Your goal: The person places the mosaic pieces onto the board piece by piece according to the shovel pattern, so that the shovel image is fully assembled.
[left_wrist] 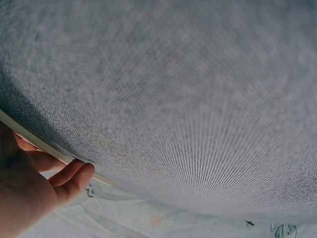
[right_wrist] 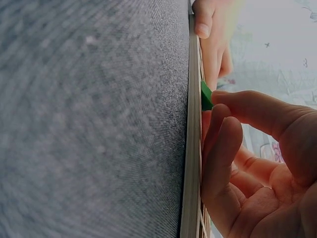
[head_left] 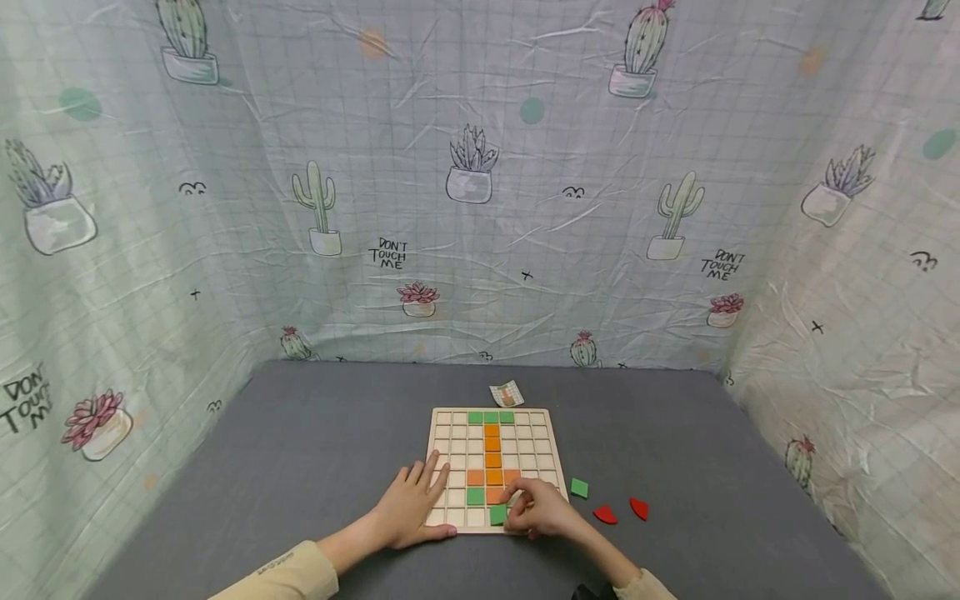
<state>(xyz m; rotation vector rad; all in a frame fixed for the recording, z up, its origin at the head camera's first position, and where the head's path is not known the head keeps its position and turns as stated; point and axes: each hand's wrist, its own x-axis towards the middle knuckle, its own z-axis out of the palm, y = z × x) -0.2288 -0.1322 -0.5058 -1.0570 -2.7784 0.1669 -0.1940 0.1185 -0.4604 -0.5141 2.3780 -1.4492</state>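
Observation:
A square wooden grid board [head_left: 457, 517] lies on the table, with green and orange square tiles set in some of its cells. Spread over the board's lower left edge is my left hand [head_left: 411, 507], its thumb along the near edge. In the left wrist view that hand [left_wrist: 37, 191] rests along the board's rim [left_wrist: 37, 141]. At the near edge my right hand [head_left: 542, 508] pinches a green square tile [head_left: 498, 515]. The right wrist view shows this tile [right_wrist: 206, 96] tilted at the tips of the right hand's thumb and fingers [right_wrist: 225, 144].
A loose green tile [head_left: 579, 487] and two red wedge-shaped pieces [head_left: 605, 515] lie right of the board. Behind it is a small card [head_left: 507, 393] printed with a coloured grid pattern. A cactus-print cloth [head_left: 480, 233] hangs around the grey table [head_left: 337, 442].

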